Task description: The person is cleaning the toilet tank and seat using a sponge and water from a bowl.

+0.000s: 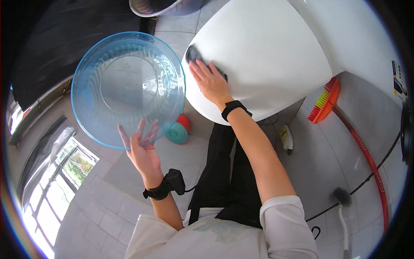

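Note:
My left hand (146, 156) grips the near rim of a clear blue plastic basin (82, 116). Its fingers show through the basin's wall, spread beneath it. The basin is held up to the left of a smooth white seat-like surface (263, 47), and a wet shine lies inside it. Upon the left edge of that white surface, my right hand (211, 84) presses down a dark grey, fuzzy cloth or pad (194, 54). The palm and fingers cover part of the pad, so its full shape is hidden.
An orange broom head (324, 103) with a red handle (366, 153) leans at the right. Near it are a white bottle (286, 139), a white-handled brush (341, 196) and a black cable. Red and teal containers (177, 133) sit below the basin. A bucket (172, 9) stands at the far side.

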The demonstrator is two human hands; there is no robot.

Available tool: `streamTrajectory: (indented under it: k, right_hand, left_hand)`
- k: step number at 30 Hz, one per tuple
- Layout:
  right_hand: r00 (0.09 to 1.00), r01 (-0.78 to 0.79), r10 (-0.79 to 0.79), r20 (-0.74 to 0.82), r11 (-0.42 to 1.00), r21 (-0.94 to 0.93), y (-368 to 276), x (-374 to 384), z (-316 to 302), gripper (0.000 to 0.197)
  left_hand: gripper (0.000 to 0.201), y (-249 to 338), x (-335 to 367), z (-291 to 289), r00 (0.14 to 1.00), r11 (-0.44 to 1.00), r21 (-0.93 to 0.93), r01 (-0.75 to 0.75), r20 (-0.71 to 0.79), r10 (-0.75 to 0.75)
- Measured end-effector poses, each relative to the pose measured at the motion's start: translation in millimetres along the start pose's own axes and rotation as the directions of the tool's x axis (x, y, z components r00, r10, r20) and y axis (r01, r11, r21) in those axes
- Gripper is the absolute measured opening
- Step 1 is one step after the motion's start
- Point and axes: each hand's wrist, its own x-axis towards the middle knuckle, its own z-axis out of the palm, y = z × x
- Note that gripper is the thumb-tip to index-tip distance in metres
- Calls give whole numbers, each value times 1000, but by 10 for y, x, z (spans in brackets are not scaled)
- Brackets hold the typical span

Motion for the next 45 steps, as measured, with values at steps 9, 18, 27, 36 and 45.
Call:
streamTrajectory:
  k: [9, 18, 27, 36, 45]
  right_hand:
    - [748, 647, -663, 15, 734, 206, 224, -725, 158, 40]
    - [815, 533, -554, 169, 832, 153, 1502, -797, -493, 41]
    - [932, -308, 237, -273, 918, -252, 1904, -9, -519, 38]
    - [962, -167, 135, -239, 978, -122, 997, 569, 93, 38]
    - [927, 376, -376, -16, 927, 18, 276, 22, 237, 41]
  left_hand:
    - [76, 12, 0, -75, 999, 999, 10, -40, -13, 40]
    - [74, 2, 3, -105, 1000, 1000, -5, -25, -16, 25]
    - [75, -8, 22, -42, 1000, 999, -32, -11, -8, 11]
    - [74, -22, 47, -171, 999, 997, -77, -5, -51, 1]
    - [74, -49, 65, -249, 997, 995, -100, -10, -76, 2]
